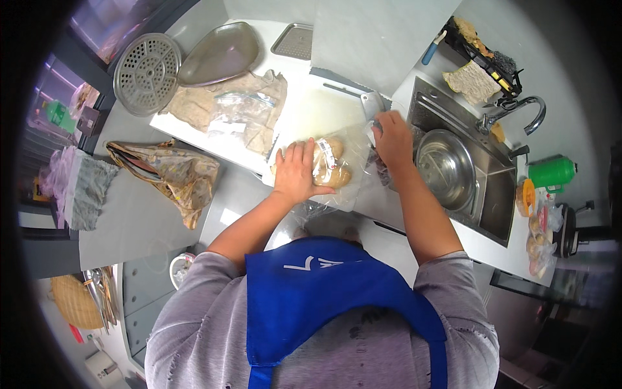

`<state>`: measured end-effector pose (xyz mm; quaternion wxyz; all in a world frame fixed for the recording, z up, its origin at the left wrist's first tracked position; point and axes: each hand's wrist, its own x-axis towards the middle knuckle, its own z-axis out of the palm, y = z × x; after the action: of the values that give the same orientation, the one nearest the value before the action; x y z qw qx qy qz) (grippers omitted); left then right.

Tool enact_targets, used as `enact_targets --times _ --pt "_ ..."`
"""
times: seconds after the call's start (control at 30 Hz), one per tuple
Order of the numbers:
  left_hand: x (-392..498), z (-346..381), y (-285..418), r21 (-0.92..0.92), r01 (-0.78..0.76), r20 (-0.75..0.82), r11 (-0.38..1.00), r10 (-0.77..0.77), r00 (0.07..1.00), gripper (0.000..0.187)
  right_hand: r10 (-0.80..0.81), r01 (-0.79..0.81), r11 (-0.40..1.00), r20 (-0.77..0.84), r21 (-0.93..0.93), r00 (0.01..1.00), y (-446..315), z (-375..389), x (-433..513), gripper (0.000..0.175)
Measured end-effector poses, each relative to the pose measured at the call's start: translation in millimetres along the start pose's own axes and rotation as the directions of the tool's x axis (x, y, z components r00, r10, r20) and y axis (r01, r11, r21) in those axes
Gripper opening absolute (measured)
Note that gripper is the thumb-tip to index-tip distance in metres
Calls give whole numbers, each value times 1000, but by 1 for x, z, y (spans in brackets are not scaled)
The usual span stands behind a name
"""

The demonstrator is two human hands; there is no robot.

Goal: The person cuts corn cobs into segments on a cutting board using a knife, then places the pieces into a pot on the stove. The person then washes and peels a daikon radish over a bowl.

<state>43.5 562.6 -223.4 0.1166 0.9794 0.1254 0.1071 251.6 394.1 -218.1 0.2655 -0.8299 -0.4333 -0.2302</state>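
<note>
A clear plastic bag with a printed label holds several tan, potato-like pieces [332,174] at the front of a white cutting board [318,109]. My left hand [295,170] lies flat on the left side of this bag, fingers pointing away from me and thumb along its near edge. At the board's right side, my right hand [393,137] is curled around what looks like the dark handle of a cleaver [371,104]. The metal blade shows just beyond my fingers, over the board. My fingers hide most of the handle, and the hand is slightly blurred.
A steel basin [445,167] sits in the sink [498,204] at right, below a curved faucet [534,114]. Leftward lie a brown cloth [194,104], a zip bag [240,114], a metal pan [221,53] and a perforated steamer plate [148,73]. Patterned fabric [180,170] covers part of the left counter.
</note>
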Motion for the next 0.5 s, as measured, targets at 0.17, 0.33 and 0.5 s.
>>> enact_targets --times 0.17,0.33,0.5 --pt "-31 -6 -11 -65 231 -93 971 -236 967 101 202 -608 759 804 232 559 18 25 -31 28" --pt "-57 -5 -46 -564 678 337 471 -619 710 83 120 -916 389 991 -98 -56 1 22 -34 59" --pt "-44 -4 -40 -759 631 442 163 -583 682 74 -47 -451 837 861 311 506 -40 17 -25 98"
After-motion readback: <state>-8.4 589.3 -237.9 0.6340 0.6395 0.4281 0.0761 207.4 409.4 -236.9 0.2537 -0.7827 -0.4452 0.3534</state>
